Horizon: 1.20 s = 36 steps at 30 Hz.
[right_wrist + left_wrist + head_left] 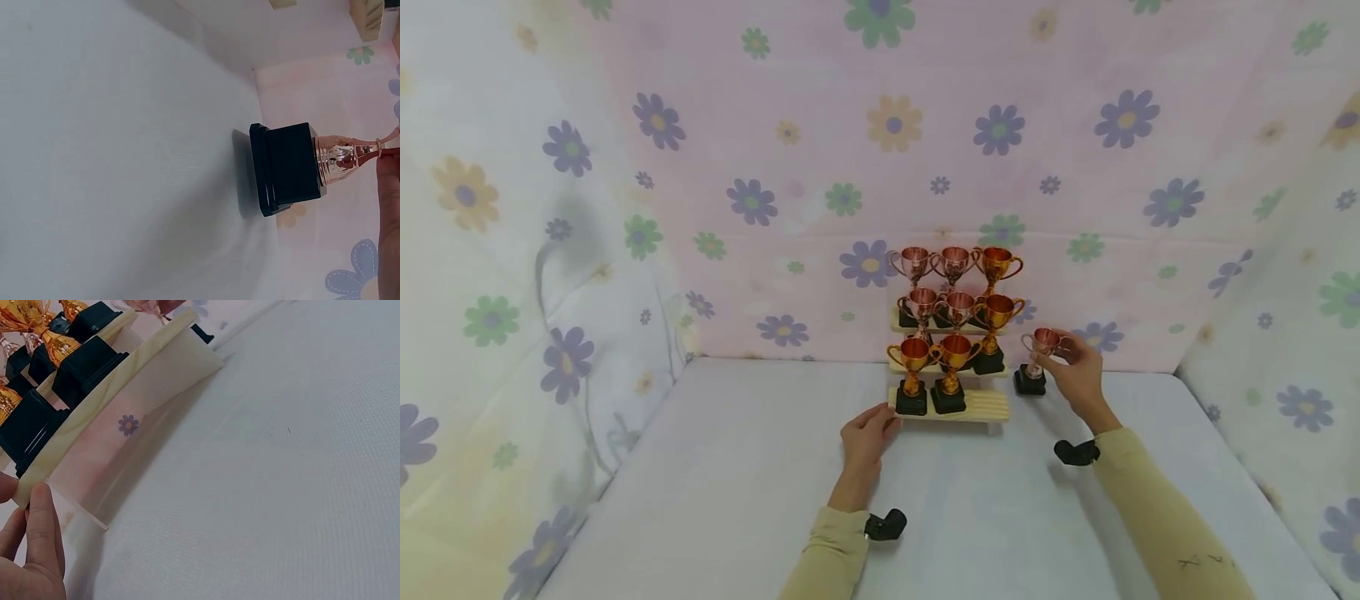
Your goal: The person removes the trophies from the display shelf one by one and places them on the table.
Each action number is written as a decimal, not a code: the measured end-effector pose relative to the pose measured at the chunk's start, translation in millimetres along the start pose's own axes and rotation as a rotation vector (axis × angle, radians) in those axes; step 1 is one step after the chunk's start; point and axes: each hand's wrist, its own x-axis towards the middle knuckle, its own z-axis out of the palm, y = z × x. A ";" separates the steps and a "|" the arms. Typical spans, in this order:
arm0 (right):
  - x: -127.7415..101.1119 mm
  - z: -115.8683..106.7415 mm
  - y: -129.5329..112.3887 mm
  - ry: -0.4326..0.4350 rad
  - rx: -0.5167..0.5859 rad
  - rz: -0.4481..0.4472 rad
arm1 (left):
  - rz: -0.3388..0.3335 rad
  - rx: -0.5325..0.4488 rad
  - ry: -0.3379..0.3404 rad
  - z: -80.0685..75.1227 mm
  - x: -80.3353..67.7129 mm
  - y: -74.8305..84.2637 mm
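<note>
My right hand (1081,377) pinches a rose-gold trophy (1031,382) with two handles and a black base, upright at the right of a stepped wooden rack (989,407). In the right wrist view, the fingers (389,206) reach the cup's stem, and the black base (290,164) is close over the white surface. With thumb and fingers, my left hand (867,442) grips the left end of the rack's front step. Two gold trophies (951,383) stand on that step, at left and middle. Both rear steps carry two rose-gold trophies on the left and a gold trophy (997,312) on the right.
The rack stands on a white table (775,467), near its back edge. Behind it hangs a pink flowered cloth (820,292), and flowered cloth also closes both sides. Each wrist wears a black camera mount (886,525).
</note>
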 end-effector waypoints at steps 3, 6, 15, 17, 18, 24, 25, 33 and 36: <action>5.6 1.5 0.1 -0.011 0.009 0.008 | 0.007 0.003 0.007 0.3 -0.5 -1.4; 11.3 3.0 0.6 -0.023 0.035 0.006 | 0.008 -0.006 0.018 2.6 -0.8 -2.4; 19.9 4.9 8.9 -0.078 -0.002 0.065 | -0.003 0.001 0.030 7.1 -2.8 -2.0; 19.3 4.3 8.4 -0.090 -0.010 0.078 | -0.005 0.006 0.041 6.6 -3.4 -2.0; 19.3 4.3 8.7 -0.096 -0.023 0.080 | -0.004 0.007 0.044 6.1 -3.4 -1.8; 18.4 4.8 13.6 -0.074 -0.029 0.074 | -0.008 0.016 0.038 6.7 -2.9 -1.4; 17.6 5.0 14.1 -0.061 -0.017 0.072 | -0.011 0.019 0.036 7.2 -3.3 -1.4; -0.3 10.6 25.3 -0.158 -0.152 0.196 | -0.002 0.020 0.042 6.2 -7.1 -0.8; -10.0 13.2 26.1 -0.282 -0.283 0.229 | 0.003 0.020 0.048 6.1 -8.1 0.5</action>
